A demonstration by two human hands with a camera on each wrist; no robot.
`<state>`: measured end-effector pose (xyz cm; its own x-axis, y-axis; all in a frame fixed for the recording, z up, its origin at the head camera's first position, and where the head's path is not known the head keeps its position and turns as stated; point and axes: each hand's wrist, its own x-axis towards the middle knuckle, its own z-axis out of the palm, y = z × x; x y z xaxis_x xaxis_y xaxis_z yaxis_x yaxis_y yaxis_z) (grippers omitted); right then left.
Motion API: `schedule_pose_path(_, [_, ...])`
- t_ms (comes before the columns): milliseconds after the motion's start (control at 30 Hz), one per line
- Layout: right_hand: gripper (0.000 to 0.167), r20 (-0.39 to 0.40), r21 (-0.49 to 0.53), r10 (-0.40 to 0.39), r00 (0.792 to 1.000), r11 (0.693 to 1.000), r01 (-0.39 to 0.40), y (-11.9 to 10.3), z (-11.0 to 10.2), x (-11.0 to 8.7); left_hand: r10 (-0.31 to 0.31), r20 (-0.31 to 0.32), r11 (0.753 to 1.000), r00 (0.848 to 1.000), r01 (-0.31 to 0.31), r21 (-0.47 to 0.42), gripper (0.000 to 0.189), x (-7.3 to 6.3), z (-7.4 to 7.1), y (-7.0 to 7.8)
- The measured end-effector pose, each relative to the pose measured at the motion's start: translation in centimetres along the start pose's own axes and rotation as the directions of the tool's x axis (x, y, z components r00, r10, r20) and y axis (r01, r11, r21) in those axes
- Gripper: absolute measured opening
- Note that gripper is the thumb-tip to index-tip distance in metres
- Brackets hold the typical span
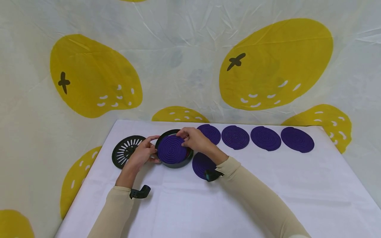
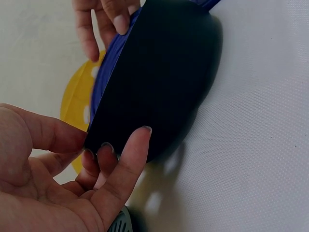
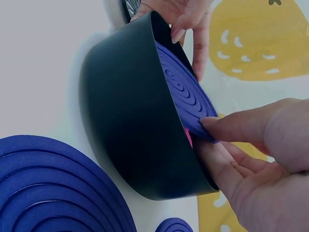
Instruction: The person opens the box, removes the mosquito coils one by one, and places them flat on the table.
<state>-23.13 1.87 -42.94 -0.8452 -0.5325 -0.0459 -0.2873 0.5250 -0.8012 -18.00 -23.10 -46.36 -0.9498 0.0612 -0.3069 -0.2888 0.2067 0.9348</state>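
A round black tin (image 1: 175, 166) stands at the left of the table. My left hand (image 1: 143, 154) holds its left side, thumb and fingers at the rim and wall in the left wrist view (image 2: 72, 179). A purple mosquito coil (image 1: 172, 149), a tight flat spiral, lies tilted at the tin's mouth. My right hand (image 1: 194, 140) pinches its far right edge between thumb and fingers. In the right wrist view the coil (image 3: 181, 89) sits partly inside the rim, with a bit of pink (image 3: 188, 137) showing under it.
A black slotted lid (image 1: 120, 153) lies left of the tin, partly behind my left hand. More purple coils (image 1: 235, 137) lie in a row along the back edge, and another coil (image 1: 202, 165) is under my right wrist. A lemon-print sheet (image 1: 178, 66) hangs behind the white table (image 1: 268, 191).
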Motion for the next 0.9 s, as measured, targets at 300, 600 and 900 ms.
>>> schedule_pose_path(300, [0.028,0.023,-0.02,-0.057,0.998,0.998,0.058,0.0,-0.2,0.0,-0.016,0.002,1.0,1.0,0.016,0.009,0.061,-0.2,0.0,0.2])
schedule_pose_path(600, [0.029,0.005,0.097,-0.018,1.0,0.995,0.017,0.2,-0.7,-0.3,-0.02,0.017,1.0,1.0,0.02,-0.004,0.062,-0.2,0.1,0.4])
schedule_pose_path(900, [0.029,-0.036,0.203,-0.021,0.999,0.979,0.028,0.7,-1.6,-0.8,-0.016,0.017,1.0,1.0,0.016,-0.003,0.063,-0.3,0.0,0.7])
